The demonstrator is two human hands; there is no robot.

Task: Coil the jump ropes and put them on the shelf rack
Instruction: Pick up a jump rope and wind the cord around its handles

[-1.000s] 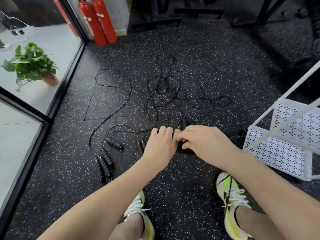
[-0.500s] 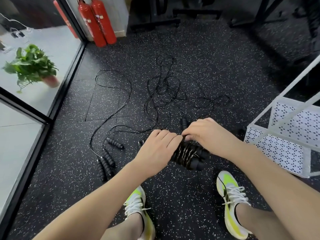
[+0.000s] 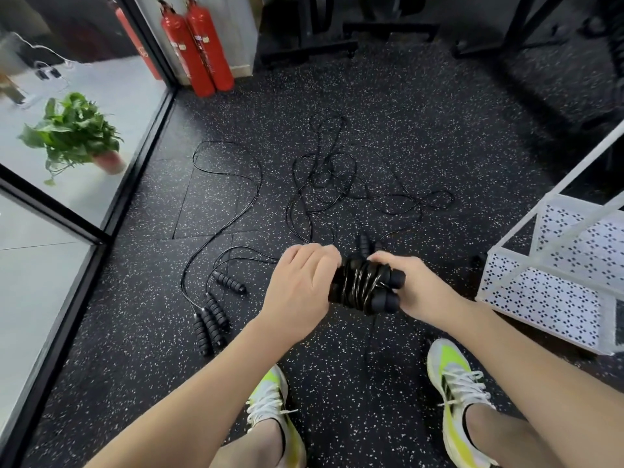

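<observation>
1. Far left: potted green plant [image 3: 72,133] behind the glass wall [image 3: 50,282], on a pale floor.
2. Two red fire extinguishers [image 3: 197,45] stand upright side by side at the corner, top left-centre.
3. Speckled black rubber floor [image 3: 337,383] covers the rest.
4. Left-centre on the floor: four loose ribbed handles [image 3: 212,315], three bunched together, one just beside them, thin black cords running up from them in a long loop.
5. Centre, beyond the hands: tangle of loose black rope [image 3: 337,187] lying flat on the floor, uncoiled.
6. Left hand [image 3: 300,292], knuckles up, fingers curled over the left end of the coiled jump rope [image 3: 363,285]; fingertips hidden behind the bundle.
7. Coiled jump rope is held between both hands, off the floor, in front of the person and left of the rack. Two black handles lie side by side, cord wound round them in several turns; the handle ends stick out to the right.
8. One strand of cord hangs down from the bundle toward the floor between the shoes.
9. Another handle [image 3: 364,244] shows just past the bundle on the floor.
10. Right hand [image 3: 415,285] grips the bundle's right end, fingers wrapped over the top, thumb side hidden.
11. Bottom: two white and neon-yellow shoes [image 3: 456,393], feet apart.
12. Right: white shelf rack [image 3: 547,292] with perforated sides, near the right hand, not touching it. The part of its tray that shows holds no rope.
</observation>
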